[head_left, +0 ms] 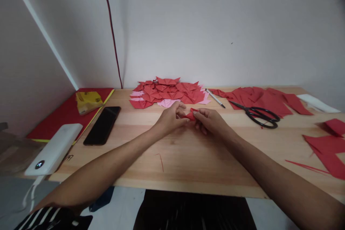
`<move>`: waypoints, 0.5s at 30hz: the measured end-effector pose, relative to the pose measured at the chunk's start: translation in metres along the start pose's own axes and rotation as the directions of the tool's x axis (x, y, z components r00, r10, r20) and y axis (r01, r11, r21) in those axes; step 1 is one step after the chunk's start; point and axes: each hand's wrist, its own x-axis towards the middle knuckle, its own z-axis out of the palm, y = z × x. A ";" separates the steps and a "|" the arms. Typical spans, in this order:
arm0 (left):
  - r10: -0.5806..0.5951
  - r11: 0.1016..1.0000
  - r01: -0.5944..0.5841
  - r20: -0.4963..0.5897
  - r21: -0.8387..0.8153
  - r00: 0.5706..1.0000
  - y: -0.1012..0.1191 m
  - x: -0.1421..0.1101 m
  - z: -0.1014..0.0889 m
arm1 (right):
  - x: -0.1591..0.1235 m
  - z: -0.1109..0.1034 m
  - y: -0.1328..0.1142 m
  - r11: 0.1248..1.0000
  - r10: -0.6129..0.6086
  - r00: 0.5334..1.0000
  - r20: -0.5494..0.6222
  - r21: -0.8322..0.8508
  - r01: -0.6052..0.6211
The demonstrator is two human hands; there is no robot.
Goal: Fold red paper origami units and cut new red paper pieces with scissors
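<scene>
Both my hands meet over the middle of the wooden table (188,158), pinching one small folded piece of red paper (191,115) between them. My left hand (171,116) grips its left end with curled fingers. My right hand (211,120) pinches the right end with thumb and forefinger. Just behind the hands lies a heap of folded red and pink paper pieces (168,92).
Black scissors (260,114) lie on red paper offcuts (266,100) at the right, with a pen (215,98) beside them. More red sheets (327,149) sit at the far right. A black phone (102,125), a white power bank (55,149), a red folder (64,113) and a yellow packet (87,101) are on the left.
</scene>
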 end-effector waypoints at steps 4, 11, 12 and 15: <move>0.031 1.000 -0.031 0.049 -0.003 0.998 -0.008 0.015 -0.002 | 0.003 -0.009 0.003 0.995 -0.033 0.999 -0.029 -0.097 0.030; 0.149 0.987 -0.158 0.215 0.026 0.965 -0.007 0.025 -0.031 | 0.026 -0.076 -0.001 0.890 -0.166 0.939 -0.301 -0.456 0.011; 0.159 0.984 -0.176 0.264 0.042 0.951 -0.008 0.026 -0.033 | 0.031 -0.085 -0.001 0.834 -0.152 0.936 -0.316 -0.550 -0.051; 0.186 0.976 -0.211 0.324 0.046 0.928 -0.013 0.027 -0.036 | 0.044 -0.104 0.002 0.646 -0.055 0.936 -0.347 -0.727 -0.232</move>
